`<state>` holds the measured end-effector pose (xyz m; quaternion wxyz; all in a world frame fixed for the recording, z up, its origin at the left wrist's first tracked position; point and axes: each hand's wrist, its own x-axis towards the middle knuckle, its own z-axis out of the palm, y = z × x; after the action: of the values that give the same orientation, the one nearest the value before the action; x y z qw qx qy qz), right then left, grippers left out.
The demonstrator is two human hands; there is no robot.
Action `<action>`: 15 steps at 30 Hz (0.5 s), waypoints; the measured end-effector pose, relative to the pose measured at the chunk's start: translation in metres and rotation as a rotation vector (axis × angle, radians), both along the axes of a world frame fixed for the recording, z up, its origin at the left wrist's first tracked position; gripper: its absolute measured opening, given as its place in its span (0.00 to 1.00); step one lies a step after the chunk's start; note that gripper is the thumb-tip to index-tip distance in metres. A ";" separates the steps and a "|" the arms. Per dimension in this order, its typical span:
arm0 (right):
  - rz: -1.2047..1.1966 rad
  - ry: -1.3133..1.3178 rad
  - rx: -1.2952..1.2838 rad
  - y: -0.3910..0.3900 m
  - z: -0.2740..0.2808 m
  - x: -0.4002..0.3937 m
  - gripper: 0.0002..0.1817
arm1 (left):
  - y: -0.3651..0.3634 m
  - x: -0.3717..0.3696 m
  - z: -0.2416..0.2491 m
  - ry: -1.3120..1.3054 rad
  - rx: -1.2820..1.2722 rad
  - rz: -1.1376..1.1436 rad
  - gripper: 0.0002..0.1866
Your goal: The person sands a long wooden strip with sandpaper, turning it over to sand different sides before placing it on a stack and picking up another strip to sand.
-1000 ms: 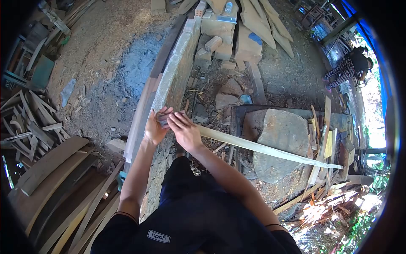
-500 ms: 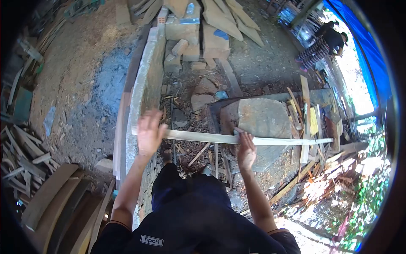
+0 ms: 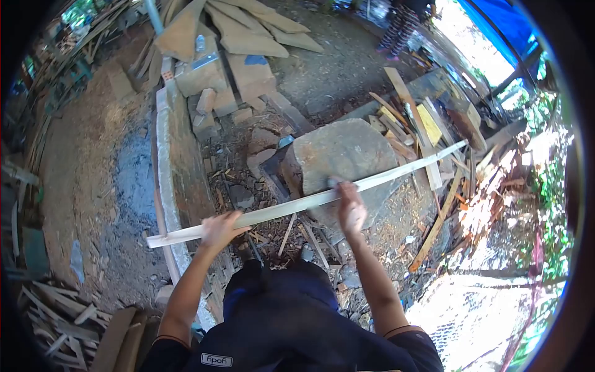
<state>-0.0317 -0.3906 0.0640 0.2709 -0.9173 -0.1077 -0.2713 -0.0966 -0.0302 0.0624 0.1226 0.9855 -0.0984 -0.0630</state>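
Note:
A long, pale wooden strip (image 3: 285, 211) slants across the view, its left end lower and nearer me than its right. My left hand (image 3: 221, 229) is closed around the strip near that left end, slightly smeared by motion. My right hand (image 3: 352, 211) grips the strip around its middle, above a large stone block (image 3: 344, 149). By the right fingertips shows a small greyish thing (image 3: 334, 181), too blurred to name. The strip's far end reaches over scrap boards on the right.
A low wall (image 3: 170, 186) runs along my left. Boards (image 3: 248, 28) and brick pieces (image 3: 206, 102) lie ahead, with loose scrap wood (image 3: 62, 316) at lower left. A person's patterned trousers (image 3: 400, 28) show at the top right, near a blue tarp (image 3: 489, 31).
The strip has swung, its right end moving up and away, its left end down and nearer. My left hand, spread over the strip before, is now closed around it. The view has turned right.

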 end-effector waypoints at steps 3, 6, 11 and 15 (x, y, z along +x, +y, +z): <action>0.144 -0.020 -0.187 0.041 -0.006 -0.032 0.17 | 0.038 -0.018 -0.007 -0.015 0.019 0.016 0.29; 0.186 0.021 -0.197 0.031 -0.011 -0.036 0.17 | 0.076 -0.041 -0.011 -0.013 0.057 0.037 0.30; -0.181 -0.042 -0.211 -0.063 -0.042 0.003 0.16 | 0.122 -0.054 -0.009 0.074 -0.004 0.070 0.33; -0.107 -0.029 -0.098 -0.008 -0.010 -0.009 0.14 | 0.070 -0.028 0.004 -0.033 0.099 -0.068 0.35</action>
<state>-0.0409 -0.3983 0.0543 0.2094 -0.9298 -0.0758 -0.2931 -0.1250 0.0394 0.0663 0.0697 0.9874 -0.1308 -0.0556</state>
